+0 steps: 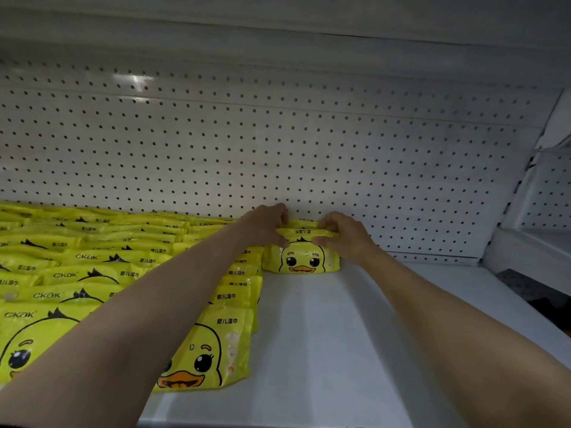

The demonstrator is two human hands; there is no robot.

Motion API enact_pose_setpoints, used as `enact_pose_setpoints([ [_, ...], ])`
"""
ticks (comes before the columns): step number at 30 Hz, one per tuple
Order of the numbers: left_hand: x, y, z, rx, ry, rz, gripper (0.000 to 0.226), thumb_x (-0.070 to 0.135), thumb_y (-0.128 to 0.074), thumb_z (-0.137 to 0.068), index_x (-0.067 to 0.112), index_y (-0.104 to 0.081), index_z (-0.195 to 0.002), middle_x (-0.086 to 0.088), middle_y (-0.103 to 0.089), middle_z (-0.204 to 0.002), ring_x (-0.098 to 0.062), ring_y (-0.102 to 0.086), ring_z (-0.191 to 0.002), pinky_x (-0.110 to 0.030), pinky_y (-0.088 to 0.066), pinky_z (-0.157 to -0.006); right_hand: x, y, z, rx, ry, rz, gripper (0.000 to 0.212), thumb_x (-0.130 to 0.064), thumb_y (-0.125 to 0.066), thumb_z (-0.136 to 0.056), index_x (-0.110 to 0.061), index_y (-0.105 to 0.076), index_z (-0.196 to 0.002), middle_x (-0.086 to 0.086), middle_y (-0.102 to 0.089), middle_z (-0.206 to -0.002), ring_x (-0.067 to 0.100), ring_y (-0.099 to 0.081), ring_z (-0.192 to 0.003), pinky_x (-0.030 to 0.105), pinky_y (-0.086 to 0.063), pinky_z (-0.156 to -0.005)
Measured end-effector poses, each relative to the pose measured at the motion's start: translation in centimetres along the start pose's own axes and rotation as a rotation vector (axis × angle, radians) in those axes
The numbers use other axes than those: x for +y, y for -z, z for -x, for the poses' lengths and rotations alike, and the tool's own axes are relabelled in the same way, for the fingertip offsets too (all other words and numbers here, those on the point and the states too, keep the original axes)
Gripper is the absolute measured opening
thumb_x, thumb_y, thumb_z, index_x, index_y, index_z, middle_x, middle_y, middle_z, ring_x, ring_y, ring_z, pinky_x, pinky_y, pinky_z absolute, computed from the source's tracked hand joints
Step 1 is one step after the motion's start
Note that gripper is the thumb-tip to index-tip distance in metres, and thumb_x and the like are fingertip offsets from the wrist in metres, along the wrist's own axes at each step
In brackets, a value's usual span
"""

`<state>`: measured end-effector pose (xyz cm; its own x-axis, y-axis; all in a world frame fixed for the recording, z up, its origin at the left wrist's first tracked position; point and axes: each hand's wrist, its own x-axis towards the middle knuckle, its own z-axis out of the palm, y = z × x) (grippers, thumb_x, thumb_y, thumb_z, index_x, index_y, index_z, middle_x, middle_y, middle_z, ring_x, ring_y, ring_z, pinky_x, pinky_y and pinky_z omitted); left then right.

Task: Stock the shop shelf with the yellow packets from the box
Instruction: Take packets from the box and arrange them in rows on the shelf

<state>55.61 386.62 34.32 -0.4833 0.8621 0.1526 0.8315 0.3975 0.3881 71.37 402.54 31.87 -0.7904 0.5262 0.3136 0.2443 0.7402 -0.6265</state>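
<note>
Head view of a white metal shop shelf [324, 350] during stocking. Nearest the camera, the person's two bare forearms reach forward over the shelf board, the left one crossing above the stocked rows.

Foreground, left: rows of yellow duck-print wipe packets [200, 350] stand upright, face forward, packed one behind another from the front edge back toward the rear panel. These rows fill the left part of the shelf as far as the frame shows.

Foreground and middle, right: the shelf board is bare from its front edge back to the hands, and on toward the right-hand upright.

Far centre: a short new column of the same packets [301, 257] stands just beside the full rows, close to the perforated back panel [278, 143]. The left hand [265, 225] and right hand [343, 233] each pinch the top edge of these rearmost packets, fingers and thumb curled over the upper seam at either end; the lower edge rests on the shelf.

Progress, as judged from this layout: the left part is stocked, and a new column has only just been started at the back, so that column and the space to its right remain to be filled. The supply box is out of view, so the remaining stock cannot be told.
</note>
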Motion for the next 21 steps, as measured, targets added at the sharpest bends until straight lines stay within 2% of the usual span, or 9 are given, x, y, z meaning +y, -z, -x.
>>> enact_pose_setpoints([
  [3,-0.1,-0.2,-0.2,0.035,0.015,-0.055,0.052,0.04,-0.082,-0.07,0.028,-0.05,-0.11,0.002,-0.056,-0.109,-0.022,-0.055,-0.099,-0.038,-0.05,-0.085,0.0,0.0,0.1,-0.078,0.022,0.099,0.059,-0.03,-0.089,-0.069,-0.021,-0.059,-0.119,-0.002,-0.06,-0.115,0.018,-0.057,-0.109,0.032,-0.047,-0.092],
  [7,-0.1,-0.4,-0.2,0.057,0.019,-0.092,0.054,0.047,-0.081,-0.067,0.033,-0.048,-0.107,0.004,-0.057,-0.108,-0.024,-0.054,-0.102,-0.039,-0.048,-0.087,0.3,-0.7,0.4,-0.099,0.069,0.34,0.085,-0.043,-0.09,-0.06,-0.026,-0.048,-0.132,-0.001,-0.047,-0.128,0.017,-0.042,-0.122,0.038,-0.045,-0.096],
  [12,0.7,-0.8,0.0,0.054,-0.028,-0.255,0.082,0.054,-0.086,-0.056,0.023,-0.046,-0.121,0.003,-0.056,-0.118,-0.02,-0.052,-0.111,-0.038,-0.039,-0.097,-0.1,-1.4,1.0,-0.01,0.067,0.474,0.086,-0.05,-0.088,-0.06,-0.026,-0.047,-0.131,-0.001,-0.042,-0.128,0.018,-0.037,-0.125,0.041,-0.048,-0.092],
  [16,1.3,-1.0,-0.2,0.094,-0.002,-0.364,0.084,0.053,-0.087,-0.056,0.019,-0.045,-0.12,-0.002,-0.055,-0.119,-0.023,-0.051,-0.114,-0.039,-0.041,-0.097,-0.7,-1.8,1.3,0.039,0.045,0.56,0.085,-0.053,-0.085,-0.062,-0.023,-0.046,-0.131,0.002,-0.04,-0.127,0.021,-0.038,-0.123,0.042,-0.05,-0.087],
  [21,1.8,-1.4,0.2,0.129,0.068,-0.39,0.096,0.052,-0.086,-0.06,0.015,-0.039,-0.135,-0.008,-0.048,-0.13,-0.027,-0.046,-0.122,-0.041,-0.043,-0.1,-2.0,-2.7,2.1,0.102,0.002,0.697,0.083,-0.053,-0.08,-0.069,-0.016,-0.042,-0.132,0.007,-0.041,-0.128,0.027,-0.04,-0.121,0.041,-0.051,-0.082],
])
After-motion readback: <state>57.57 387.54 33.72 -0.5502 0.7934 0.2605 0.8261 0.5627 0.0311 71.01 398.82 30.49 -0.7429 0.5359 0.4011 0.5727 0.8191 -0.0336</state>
